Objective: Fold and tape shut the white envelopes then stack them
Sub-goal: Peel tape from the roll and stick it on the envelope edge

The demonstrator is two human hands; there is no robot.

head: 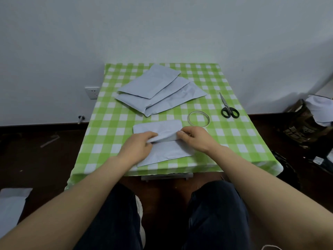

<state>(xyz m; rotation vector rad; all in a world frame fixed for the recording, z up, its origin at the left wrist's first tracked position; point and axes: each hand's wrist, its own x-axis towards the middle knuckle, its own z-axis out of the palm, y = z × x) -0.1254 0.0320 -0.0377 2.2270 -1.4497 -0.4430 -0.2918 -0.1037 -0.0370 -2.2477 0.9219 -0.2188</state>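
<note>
A white envelope lies near the front edge of the table, its far part bent over toward me. My left hand pinches the folded part at its left side. My right hand pinches the same fold at its right side. A pile of three white envelopes lies fanned out at the back of the table. A roll of clear tape lies flat just beyond my right hand. Black-handled scissors lie to the right of the tape.
The small table wears a green and white checked cloth and stands against a white wall. Another white envelope lies on the dark floor at the left. A bag with white material sits on the floor at the right. My knees are under the front edge.
</note>
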